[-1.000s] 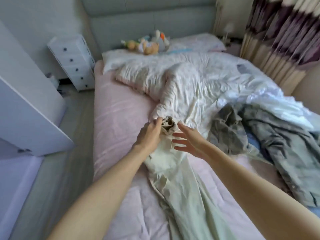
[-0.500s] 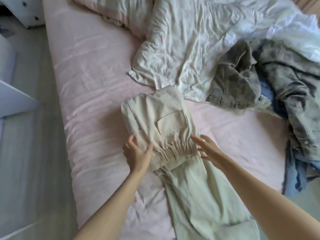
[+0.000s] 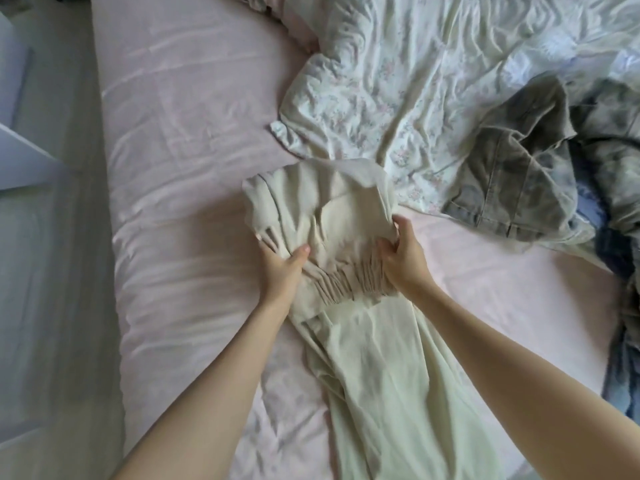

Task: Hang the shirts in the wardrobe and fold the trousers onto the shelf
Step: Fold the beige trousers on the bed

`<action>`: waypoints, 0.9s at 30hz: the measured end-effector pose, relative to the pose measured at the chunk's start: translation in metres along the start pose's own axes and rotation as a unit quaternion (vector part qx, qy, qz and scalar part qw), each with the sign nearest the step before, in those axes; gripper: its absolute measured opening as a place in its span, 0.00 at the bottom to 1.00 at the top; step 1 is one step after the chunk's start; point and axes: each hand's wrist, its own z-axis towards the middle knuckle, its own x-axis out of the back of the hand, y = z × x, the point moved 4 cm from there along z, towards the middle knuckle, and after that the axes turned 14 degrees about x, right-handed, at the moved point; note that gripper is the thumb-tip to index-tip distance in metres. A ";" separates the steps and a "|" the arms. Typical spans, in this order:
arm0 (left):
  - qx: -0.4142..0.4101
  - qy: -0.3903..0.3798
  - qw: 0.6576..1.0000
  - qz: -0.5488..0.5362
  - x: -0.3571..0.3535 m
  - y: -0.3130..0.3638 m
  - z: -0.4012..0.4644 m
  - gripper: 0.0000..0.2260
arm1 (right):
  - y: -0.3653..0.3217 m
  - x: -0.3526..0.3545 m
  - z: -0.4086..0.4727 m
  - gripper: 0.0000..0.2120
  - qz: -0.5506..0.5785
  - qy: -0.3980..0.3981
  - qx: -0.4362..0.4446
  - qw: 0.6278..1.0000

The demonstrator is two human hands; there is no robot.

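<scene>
Both hands, left hand (image 3: 282, 268) and right hand (image 3: 403, 252), have fingers clamped on the cream trousers (image 3: 332, 220) lying on the bed (image 3: 194, 168); fold them evenly, waistband edges aligned.

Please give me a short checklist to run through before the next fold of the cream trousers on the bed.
1. Left hand grips the left edge of the cream trousers: ok.
2. Right hand grips the right edge by the gathered waistband: ok.
3. Folded part lies flat: not ok, it is bunched and creased.
4. Legs lie straight toward the person: ok, though the hems are out of view.
5. Grey jacket apart from the trousers: ok.
6. Floral duvet apart from the far edge: cannot tell.
</scene>
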 end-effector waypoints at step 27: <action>-0.373 0.065 0.760 0.528 -0.025 0.060 0.097 0.22 | 0.009 -0.040 0.123 0.24 -0.322 -0.165 0.322 0.875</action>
